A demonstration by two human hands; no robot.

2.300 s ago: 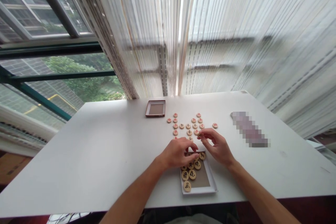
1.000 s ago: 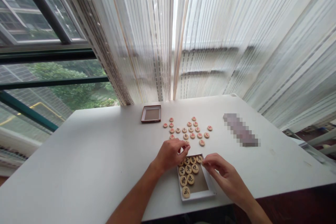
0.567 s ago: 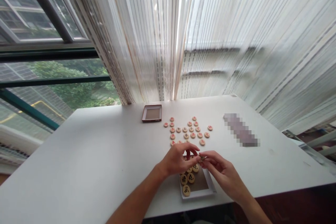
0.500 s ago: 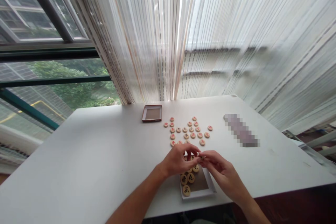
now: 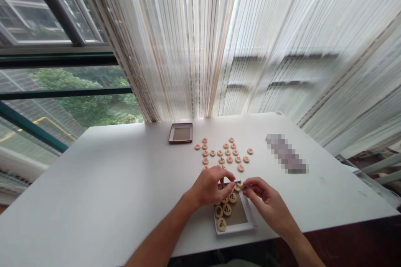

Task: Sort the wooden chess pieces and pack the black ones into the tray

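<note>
A shallow white box (image 5: 247,221) lies at the table's near edge with several round wooden discs marked in black (image 5: 223,210) inside it. My left hand (image 5: 210,185) hovers over the box's far end, fingers curled onto the discs there. My right hand (image 5: 262,196) meets it from the right, thumb and forefinger pinched on one disc (image 5: 239,186) at the box's far right corner. Beyond the hands, several discs marked in red (image 5: 226,153) lie loose on the white table (image 5: 125,175).
A brown-rimmed lid (image 5: 181,133) sits at the back centre of the table. A blurred-out oblong object (image 5: 286,153) lies to the right. Striped curtains (image 5: 250,37) hang behind the table, and a window (image 5: 53,71) is at the left.
My right hand drew back from the loose red-marked discs to the box and now pinches a disc against my left fingertips. The left hand stayed over the box's far end.
</note>
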